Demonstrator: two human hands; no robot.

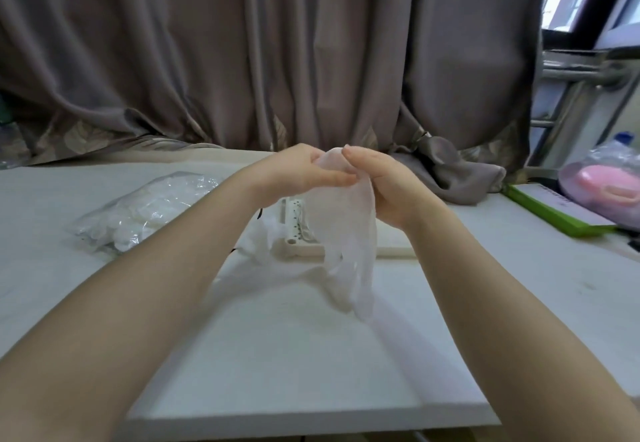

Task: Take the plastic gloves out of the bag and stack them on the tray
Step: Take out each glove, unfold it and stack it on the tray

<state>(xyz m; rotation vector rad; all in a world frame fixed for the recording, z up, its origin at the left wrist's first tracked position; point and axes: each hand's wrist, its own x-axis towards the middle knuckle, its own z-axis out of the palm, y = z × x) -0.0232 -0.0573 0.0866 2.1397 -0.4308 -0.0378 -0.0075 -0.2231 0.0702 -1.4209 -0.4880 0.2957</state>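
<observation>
Setting: white worktop (294, 355) before a grey-brown curtain (242, 43).
Hands: two; left hand (304, 171) and right hand (384, 185) raised together, both pinching the cuff of one thin translucent plastic glove (349, 251), which hangs down above the worktop's middle.
Bag: one clear plastic bag of white gloves (145, 209), lying toward the left edge.
Tray: one cream rectangular tray (294, 244), behind the hanging glove.
Right edge: one green flat box (554, 213).

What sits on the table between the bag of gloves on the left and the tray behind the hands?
In the head view, the left forearm crosses between the bag and the tray; a crumpled glove lies against the tray's left edge.
</observation>
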